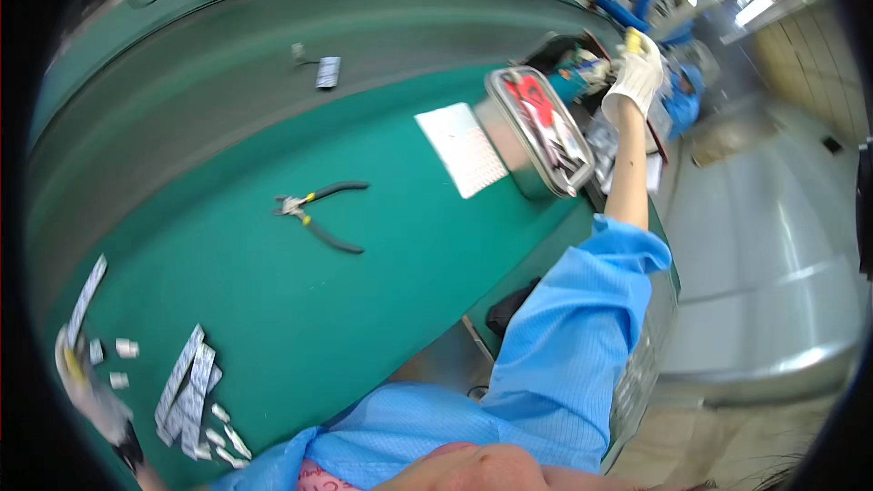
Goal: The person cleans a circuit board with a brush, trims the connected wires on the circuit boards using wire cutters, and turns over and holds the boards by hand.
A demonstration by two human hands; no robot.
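Observation:
My left hand (86, 386), in a white glove with a yellow fingertip, is at the far left edge, closed on the lower end of a narrow grey printed strip (87, 298). Reaching out to the upper right, my right hand (638, 68) wears a white glove with a yellow fingertip. Its fingers look curled together, and whatever they hold cannot be made out. Below that hand lies a cluttered heap of clear plastic bags (602, 138). Diagonal cutters (293, 205) with dark handles and yellow collars lie spread on the green mat (400, 245).
A metal tin (520, 150) with red-handled tools stands at the right, beside a white printed sheet (461, 150). More printed strips (189, 391) and small white pieces (235, 441) lie lower left. A small labelled piece (328, 72) sits on the dark belt (227, 64). Another person in blue (684, 100) is beyond.

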